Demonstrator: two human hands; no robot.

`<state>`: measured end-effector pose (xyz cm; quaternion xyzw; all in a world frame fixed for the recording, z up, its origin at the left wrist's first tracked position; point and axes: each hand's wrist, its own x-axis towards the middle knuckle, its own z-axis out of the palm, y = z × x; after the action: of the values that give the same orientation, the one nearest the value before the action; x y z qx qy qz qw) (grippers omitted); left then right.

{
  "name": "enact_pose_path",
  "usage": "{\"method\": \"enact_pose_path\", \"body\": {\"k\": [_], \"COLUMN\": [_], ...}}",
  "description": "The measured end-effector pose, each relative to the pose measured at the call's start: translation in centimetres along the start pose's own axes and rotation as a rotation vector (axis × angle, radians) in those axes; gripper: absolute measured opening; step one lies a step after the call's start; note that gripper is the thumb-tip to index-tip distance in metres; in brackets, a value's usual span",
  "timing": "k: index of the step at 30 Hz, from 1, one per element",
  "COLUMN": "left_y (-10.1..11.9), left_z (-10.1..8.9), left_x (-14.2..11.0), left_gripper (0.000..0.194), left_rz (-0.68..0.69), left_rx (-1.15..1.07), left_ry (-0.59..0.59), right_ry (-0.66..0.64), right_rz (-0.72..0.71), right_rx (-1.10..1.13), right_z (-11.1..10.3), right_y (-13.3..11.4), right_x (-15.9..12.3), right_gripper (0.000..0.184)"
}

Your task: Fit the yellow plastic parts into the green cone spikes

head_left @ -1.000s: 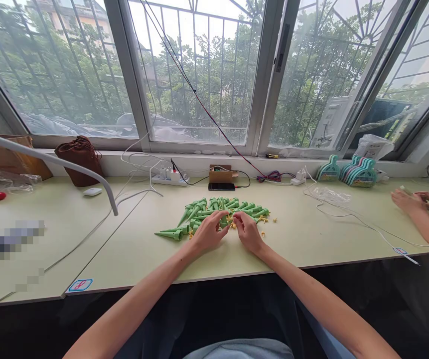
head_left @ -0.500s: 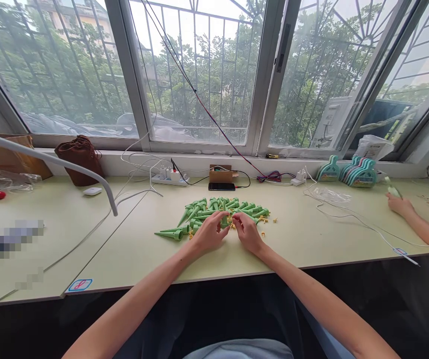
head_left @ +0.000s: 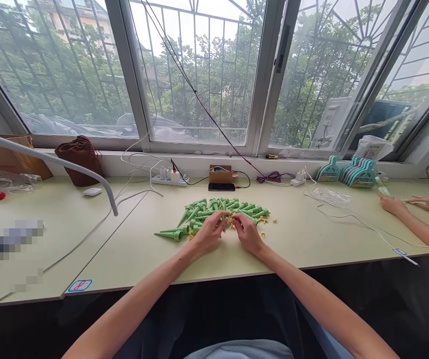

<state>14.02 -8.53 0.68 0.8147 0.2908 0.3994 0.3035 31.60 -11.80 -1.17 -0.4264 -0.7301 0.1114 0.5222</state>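
- Co-worker's hands [head_left: 392, 205] have moved leftward along the table [head_left: 311, 239] since the earlier frame, nearer the teal plastic pieces [head_left: 359, 173]; one grips a pale green piece [head_left: 384, 190].
- Left hand [head_left: 210, 232] stays nearly in place at the pile's near edge, fingers curled and partly open toward the thumb — whether it has hold of a spike I cannot tell.
- Right hand [head_left: 247, 232] stays just beside it, thumb and forefinger brought close together; their tips are too small to show whether anything is pinched.
- Green plastic spikes [head_left: 214, 203] lie heaped just beyond both hands, a few to the left of the left hand.
- Small yellow plastic pieces [head_left: 263, 219] are scattered among the spikes and to their right.
- Behind the pile lies a smartphone [head_left: 221, 187] — just in front of a small cardboard box [head_left: 220, 175].
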Motion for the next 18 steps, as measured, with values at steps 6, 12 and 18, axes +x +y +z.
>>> {"method": "enact_pose_path", "body": {"k": [6,12,18], "left_y": [-0.32,-0.22,-0.06], "left_z": [0.04,0.04,-0.16], "left_x": [0.05,0.24,0.48], "left_gripper": [0.041,0.052,0.033], "left_rz": [-0.063,-0.139,-0.128], "left_rx": [-0.105,-0.226,-0.257], "left_ry": [0.02,0.074,0.003], "right_ry": [-0.023,-0.028,-0.026], "right_rz": [0.0,0.0,-0.011], "right_rx": [0.012,0.026,0.022], "right_z": [-0.01,-0.01,-0.08], "right_y": [0.07,0.08,-0.02], "right_x": [-0.05,-0.03,0.0], "right_gripper": [0.02,0.018,0.018]}}
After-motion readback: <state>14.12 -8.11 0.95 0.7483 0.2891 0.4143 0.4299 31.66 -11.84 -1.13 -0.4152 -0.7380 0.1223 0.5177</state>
